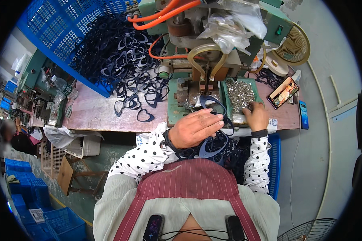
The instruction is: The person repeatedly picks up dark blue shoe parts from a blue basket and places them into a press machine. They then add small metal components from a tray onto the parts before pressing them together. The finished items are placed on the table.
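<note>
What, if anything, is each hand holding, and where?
Left hand: seemingly a dark blue loop, by its near side; exact contact hidden. Right hand, at the tray of small metal parts: can't tell.

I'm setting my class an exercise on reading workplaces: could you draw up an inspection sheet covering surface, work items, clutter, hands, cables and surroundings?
Surface: pinkish tabletop, partly covered.
Work items: dark blue heart-shaped loops, piled at a blue basket and spread on the tabletop; small shiny pieces in a green tray.
Clutter: clear plastic bags on the machine, a lit phone, a plastic bottle.
Hands: left hand beside one loop at the machine's front, grip unclear; right hand at the tray's near edge, hold unclear.
Cables: orange hoses on the machine; thin white cord at right.
Surroundings: blue crates and a wooden stool at lower left; fan at lower right.
</note>
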A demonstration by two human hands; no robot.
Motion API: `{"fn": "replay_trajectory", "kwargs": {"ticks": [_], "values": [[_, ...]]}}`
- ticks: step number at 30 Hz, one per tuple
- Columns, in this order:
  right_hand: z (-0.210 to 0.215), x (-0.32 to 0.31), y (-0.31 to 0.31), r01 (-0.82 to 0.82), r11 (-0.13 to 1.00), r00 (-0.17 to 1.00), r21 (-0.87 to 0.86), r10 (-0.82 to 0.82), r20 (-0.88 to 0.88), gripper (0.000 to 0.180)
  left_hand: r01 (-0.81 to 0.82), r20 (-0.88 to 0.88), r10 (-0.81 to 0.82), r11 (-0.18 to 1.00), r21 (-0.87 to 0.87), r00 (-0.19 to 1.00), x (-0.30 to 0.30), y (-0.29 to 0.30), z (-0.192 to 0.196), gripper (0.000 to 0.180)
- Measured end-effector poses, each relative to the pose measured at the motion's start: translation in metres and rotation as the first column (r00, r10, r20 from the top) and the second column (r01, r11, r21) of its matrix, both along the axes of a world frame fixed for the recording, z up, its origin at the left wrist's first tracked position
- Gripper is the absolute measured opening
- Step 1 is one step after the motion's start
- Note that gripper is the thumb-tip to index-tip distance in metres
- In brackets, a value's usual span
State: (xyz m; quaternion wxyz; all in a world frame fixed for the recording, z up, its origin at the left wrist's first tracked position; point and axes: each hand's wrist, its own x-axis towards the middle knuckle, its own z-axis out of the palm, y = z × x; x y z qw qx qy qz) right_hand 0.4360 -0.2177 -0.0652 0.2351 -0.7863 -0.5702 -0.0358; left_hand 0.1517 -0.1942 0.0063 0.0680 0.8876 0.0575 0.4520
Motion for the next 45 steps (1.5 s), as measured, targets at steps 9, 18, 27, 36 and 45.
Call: {"fn": "replay_trajectory", "kwargs": {"ticks": [9, 18, 27, 36, 45], "values": [[-0.028, 0.018, 0.026, 0.000, 0.976, 0.934, 0.217, 0.077, -0.349, 0.019, -0.117, -0.049, 0.117, 0.993, 0.010, 0.992, -0.012, -0.015, -0.002, 0.043], [-0.019, -0.012, 0.016, 0.054, 0.927, 0.985, 0.372, 0.012, -0.172, 0.018, -0.920, -0.490, 0.780, 0.358, -0.162, 0.390, -0.146, 0.072, -0.129, 0.029], [-0.030, -0.011, 0.020, 0.013, 0.855, 0.999, 0.518, 0.013, -0.047, 0.006, -0.982, -0.766, 0.615, 0.090, -0.166, 0.186, -0.192, 0.109, -0.168, 0.046], [-0.007, -0.011, 0.012, 0.192, 0.904, 0.934, 0.381, -0.048, -0.355, 0.011, -0.933, -0.510, 0.786, 0.342, -0.110, 0.348, -0.198, 0.100, -0.133, 0.018], [0.056, -0.065, 0.022, -0.096, 0.848, 0.664, 0.522, 0.445, -0.601, 0.013, -0.746, -0.027, 0.808, 0.531, -0.401, 0.589, -0.109, 0.060, -0.029, 0.017]]}}
